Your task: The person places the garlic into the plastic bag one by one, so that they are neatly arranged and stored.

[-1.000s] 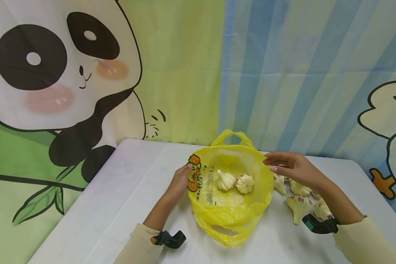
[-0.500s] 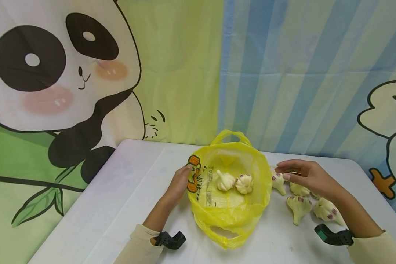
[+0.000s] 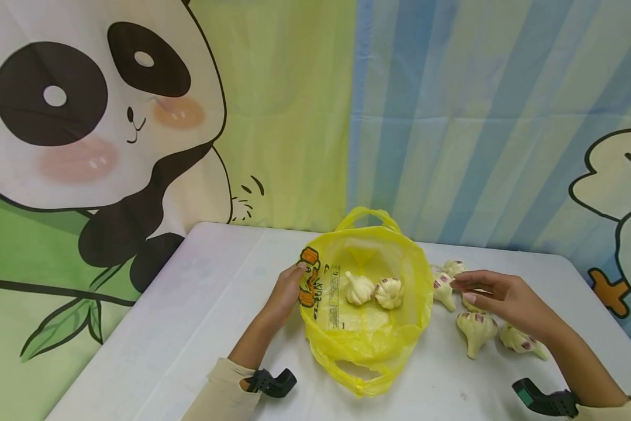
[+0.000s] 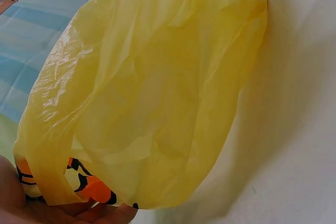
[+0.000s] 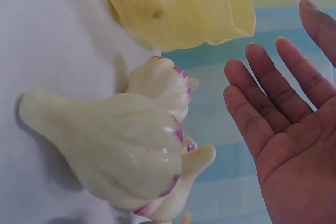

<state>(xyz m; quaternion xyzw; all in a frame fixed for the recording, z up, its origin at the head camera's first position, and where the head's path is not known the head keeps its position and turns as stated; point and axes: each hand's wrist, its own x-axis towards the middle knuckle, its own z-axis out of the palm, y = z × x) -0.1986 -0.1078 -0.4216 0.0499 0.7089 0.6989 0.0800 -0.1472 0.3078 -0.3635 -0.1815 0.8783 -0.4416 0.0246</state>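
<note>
A yellow plastic bag (image 3: pixel 368 346) lies on the table with its mouth spread wide. Inside it are two garlic bulbs (image 3: pixel 389 293), side by side. My left hand (image 3: pixel 283 297) pinches the bag's left rim near the orange print, thumb on the inner side; the left wrist view shows its fingers (image 4: pixel 113 214) under the plastic. To the right of the bag, my right hand (image 3: pixel 507 299) hovers over a group of several garlic bulbs (image 3: pixel 476 330) with purple marks. Its fingers (image 5: pixel 281 93) are extended, and nothing is in the palm. Part of the group is hidden beneath this hand.
The white table (image 3: pixel 220 304) ends against a printed cloth backdrop (image 3: pixel 289 117) with a panda and stripes. One bag handle (image 3: pixel 368 214) stands up at the back; the other handle (image 3: pixel 359 387) droops toward the front.
My right hand has left the bag's right rim and moved right and slightly down, over the loose garlic. The bag's right rim has sagged inward a little. My left hand keeps its place.
</note>
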